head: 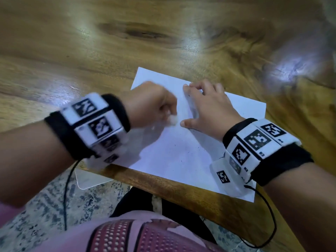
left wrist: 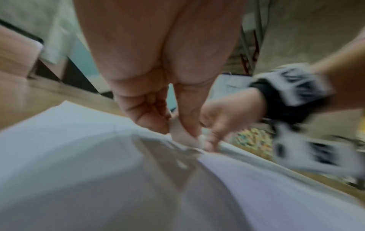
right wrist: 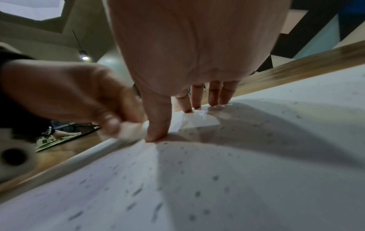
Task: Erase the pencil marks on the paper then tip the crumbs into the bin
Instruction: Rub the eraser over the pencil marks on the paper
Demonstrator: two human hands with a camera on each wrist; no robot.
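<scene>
Fingers (left wrist: 150, 109) and thumb of the left hand (head: 151, 102) are curled and pinch a small white rubber eraser (head: 172, 120). The eraser touches the white sheet of paper (head: 181, 157), just beside the thumb of the right hand (head: 211, 106). The left hand looks blurry in every view.

Right-hand fingers (right wrist: 214, 93) are spread out and mostly straight. Their tips press down on the paper, and the thumb presses down too. Between the thumb and the fingers, the paper is pushed up into a small bump in the right wrist view.

The paper lies flat on the shiny brown wooden table (head: 91, 51), close to the table's near edge. Lots of little dark crumbs (right wrist: 216, 177) are scattered over the part of the paper nearest the person. A faint grey smudge shows on the paper between the two hands; it is too blurry to tell what it is.

Both wrists wear black bands (head: 276, 164) with black-and-white square tags.
</scene>
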